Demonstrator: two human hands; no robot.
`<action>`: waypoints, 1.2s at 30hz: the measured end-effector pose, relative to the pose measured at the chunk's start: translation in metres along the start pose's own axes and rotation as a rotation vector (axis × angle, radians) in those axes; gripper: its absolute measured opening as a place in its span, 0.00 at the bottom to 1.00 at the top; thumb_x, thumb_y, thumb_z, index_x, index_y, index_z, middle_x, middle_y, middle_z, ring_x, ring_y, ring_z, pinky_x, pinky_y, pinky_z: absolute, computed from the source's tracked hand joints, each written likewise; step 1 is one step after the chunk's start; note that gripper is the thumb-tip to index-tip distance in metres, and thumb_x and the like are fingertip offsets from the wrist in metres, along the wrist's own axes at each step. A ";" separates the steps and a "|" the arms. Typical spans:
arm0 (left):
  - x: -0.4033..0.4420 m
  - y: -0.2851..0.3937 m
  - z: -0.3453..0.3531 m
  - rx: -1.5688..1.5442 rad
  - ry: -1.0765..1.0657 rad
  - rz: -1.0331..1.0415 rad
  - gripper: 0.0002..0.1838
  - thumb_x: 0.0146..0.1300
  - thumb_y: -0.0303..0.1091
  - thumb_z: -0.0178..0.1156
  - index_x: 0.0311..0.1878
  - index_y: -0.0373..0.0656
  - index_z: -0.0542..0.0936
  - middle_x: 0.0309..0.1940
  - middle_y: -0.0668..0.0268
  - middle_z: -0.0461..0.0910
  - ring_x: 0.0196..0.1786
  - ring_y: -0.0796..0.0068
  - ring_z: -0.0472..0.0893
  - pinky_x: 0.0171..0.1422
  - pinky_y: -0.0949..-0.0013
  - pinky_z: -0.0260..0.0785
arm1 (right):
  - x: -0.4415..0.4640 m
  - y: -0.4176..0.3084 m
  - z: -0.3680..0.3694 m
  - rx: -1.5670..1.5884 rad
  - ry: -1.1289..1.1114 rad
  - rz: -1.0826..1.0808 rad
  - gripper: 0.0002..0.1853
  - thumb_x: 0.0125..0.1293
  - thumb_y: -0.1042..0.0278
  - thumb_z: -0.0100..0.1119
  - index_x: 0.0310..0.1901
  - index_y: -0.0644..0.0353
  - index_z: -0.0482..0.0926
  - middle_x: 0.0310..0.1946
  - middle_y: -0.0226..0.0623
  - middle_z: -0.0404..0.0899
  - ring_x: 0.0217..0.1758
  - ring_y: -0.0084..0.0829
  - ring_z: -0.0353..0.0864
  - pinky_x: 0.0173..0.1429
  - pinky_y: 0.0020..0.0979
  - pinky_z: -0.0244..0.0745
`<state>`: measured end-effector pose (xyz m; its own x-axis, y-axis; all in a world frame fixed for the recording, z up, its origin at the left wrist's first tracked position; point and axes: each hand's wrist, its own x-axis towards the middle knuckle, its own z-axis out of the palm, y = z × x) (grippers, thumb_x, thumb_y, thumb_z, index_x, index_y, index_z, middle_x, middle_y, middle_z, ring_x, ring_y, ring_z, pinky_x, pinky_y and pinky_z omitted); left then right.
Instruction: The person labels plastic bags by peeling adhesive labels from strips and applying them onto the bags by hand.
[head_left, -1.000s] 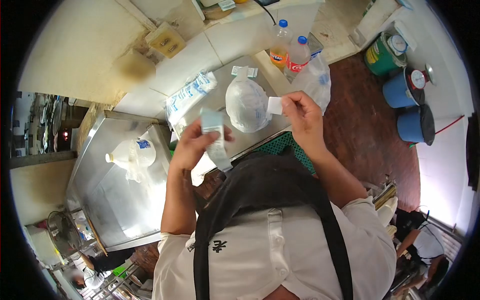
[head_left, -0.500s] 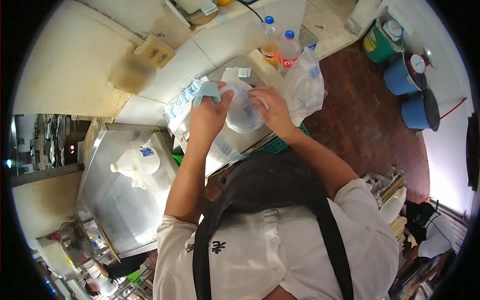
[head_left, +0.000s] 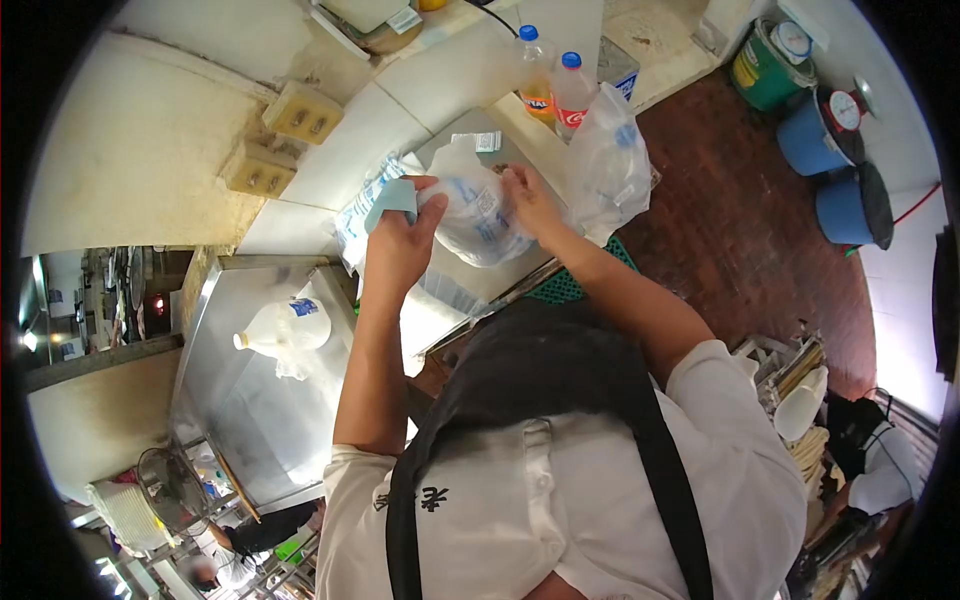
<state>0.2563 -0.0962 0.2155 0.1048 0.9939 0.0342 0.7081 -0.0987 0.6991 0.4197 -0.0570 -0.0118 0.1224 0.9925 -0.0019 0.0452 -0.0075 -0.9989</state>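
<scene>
A white, translucent plastic bag (head_left: pixel 478 228) with blue print bulges between my hands. What fills it is hard to make out. On its left side, the thumb and fingers of my left hand (head_left: pixel 402 248) close on the bag. A pale blue-green piece of sheet material (head_left: pixel 388 206) sits at that same hand, over the fingers. My right hand (head_left: pixel 538 208) pinches the bag's upper right edge, fingers bent. Beneath the bag lies a metal work surface (head_left: pixel 530 165), and a blue-printed plastic package (head_left: pixel 362 222) rests just left of my left hand.
An orange soda bottle (head_left: pixel 535 75) and a Coca-Cola bottle (head_left: pixel 571 95) stand beyond the bag. Another clear plastic bag (head_left: pixel 610 165) is to the right. A white jug (head_left: pixel 290 328) lies on the steel counter (head_left: pixel 225 400). Buckets (head_left: pixel 845 210) line the right wall; people appear at both lower corners.
My hands have moved slightly apart, the left one to the left and down. The plastic bag is spread wider, and more of its blue print shows.
</scene>
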 end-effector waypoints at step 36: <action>-0.005 -0.014 0.010 -0.335 0.543 0.132 0.08 0.67 0.31 0.67 0.38 0.38 0.79 0.27 0.70 0.76 0.27 0.80 0.74 0.34 0.75 0.67 | -0.049 -0.020 -0.059 0.018 -0.098 0.003 0.26 0.71 0.63 0.60 0.66 0.64 0.68 0.60 0.47 0.75 0.66 0.38 0.74 0.70 0.36 0.68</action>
<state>0.2532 -0.1000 0.1980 -0.2544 0.8664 0.4297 0.4481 -0.2881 0.8463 0.4710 -0.1132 0.0106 0.0253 0.9996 -0.0089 0.0275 -0.0095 -0.9996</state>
